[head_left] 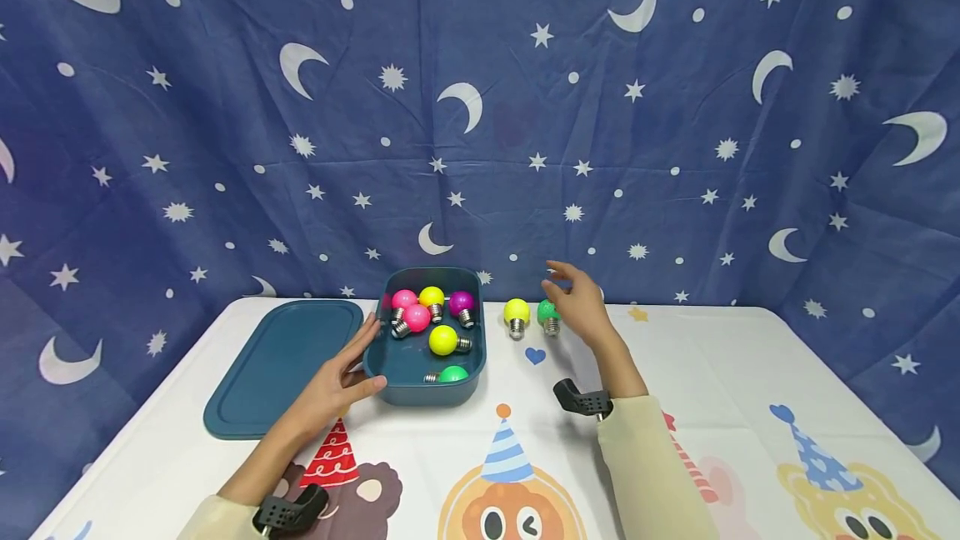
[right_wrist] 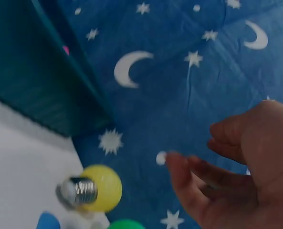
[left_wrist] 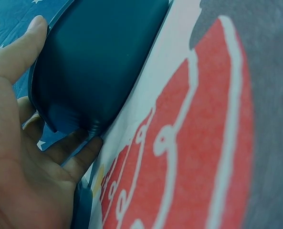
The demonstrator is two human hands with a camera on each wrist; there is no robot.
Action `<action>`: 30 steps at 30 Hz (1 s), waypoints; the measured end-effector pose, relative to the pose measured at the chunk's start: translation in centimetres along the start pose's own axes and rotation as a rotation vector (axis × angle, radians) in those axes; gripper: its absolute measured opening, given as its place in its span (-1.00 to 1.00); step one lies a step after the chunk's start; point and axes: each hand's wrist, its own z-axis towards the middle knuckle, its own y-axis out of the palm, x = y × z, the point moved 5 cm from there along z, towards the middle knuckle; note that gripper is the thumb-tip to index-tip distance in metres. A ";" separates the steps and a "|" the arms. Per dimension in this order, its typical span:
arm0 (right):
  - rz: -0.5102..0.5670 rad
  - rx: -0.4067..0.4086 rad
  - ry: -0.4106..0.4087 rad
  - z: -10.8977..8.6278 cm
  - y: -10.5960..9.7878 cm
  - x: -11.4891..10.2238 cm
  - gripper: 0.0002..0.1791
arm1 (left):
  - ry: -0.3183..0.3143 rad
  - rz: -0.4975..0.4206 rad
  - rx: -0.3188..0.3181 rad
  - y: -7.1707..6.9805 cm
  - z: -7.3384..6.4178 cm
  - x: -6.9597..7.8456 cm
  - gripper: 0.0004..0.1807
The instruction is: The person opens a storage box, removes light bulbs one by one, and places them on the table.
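My left hand rests against the left side and near corner of a dark teal plastic box, fingers spread; in the left wrist view the thumb touches the box's rim. Inside the box lie small light bulbs: two pink, two yellow, a purple bulb and a green one. My right hand hovers over the table right of the box, fingers loosely bent and holding nothing. Just beneath it lies a green bulb, partly covered by the hand. A yellow bulb lies beside that one, closer to the box.
A flat teal lid lies left of the box. The white tablecloth has printed party animals. Behind the table's far edge hangs a blue curtain with moons and stars.
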 end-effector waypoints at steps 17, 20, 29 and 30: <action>0.270 -0.487 -0.032 -2.6 7.4 -7.3 -0.45 | 0.003 0.050 0.011 -0.3 -0.5 -0.2 -0.15; 0.210 -0.529 -0.032 -3.2 8.6 -7.9 -0.44 | 0.003 0.042 0.006 -0.3 -0.4 -0.2 -0.15; 0.100 -0.615 -0.057 -4.2 10.3 -8.8 -0.43 | -0.002 0.036 0.007 -0.2 -0.1 0.0 -0.15; 0.082 -0.611 -0.061 -4.3 10.4 -8.8 -0.44 | -0.002 0.033 0.006 -0.1 0.0 0.0 -0.15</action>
